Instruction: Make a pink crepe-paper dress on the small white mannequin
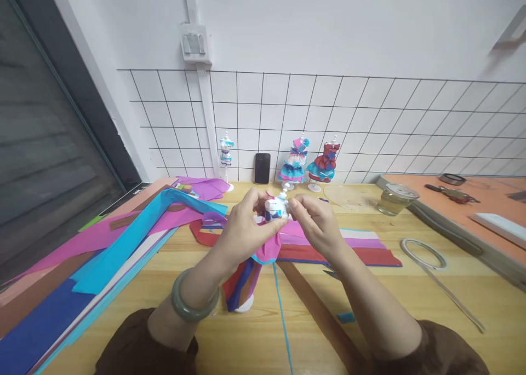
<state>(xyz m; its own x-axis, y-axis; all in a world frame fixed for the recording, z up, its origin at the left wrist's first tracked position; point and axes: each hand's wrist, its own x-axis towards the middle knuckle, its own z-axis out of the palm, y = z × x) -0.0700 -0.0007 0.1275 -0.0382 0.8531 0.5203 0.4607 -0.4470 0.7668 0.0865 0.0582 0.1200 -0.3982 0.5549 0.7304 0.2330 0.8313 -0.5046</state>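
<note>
A small white mannequin [276, 207] wrapped in white and blue paper is tilted above the table, a pink paper skirt [269, 248] hanging below its body. My left hand [246, 221], with a green bangle at the wrist, is wrapped round it from the left. At its right side my right hand [314, 219] pinches with thumb and forefinger; what lies between those fingertips is too small to make out. A thin blue strip [281, 315] runs from beneath the skirt toward the front edge. Red, purple and white paper strips [361, 249] lie behind my hands.
Long crepe paper strips [123, 243] cover the left side. Three dressed mannequins, one a red dress [329, 159], and a black phone [262, 168] stand by the wall. A lidded cup [396, 200], a tape roll [423, 254] and scissors [331, 274] are to the right.
</note>
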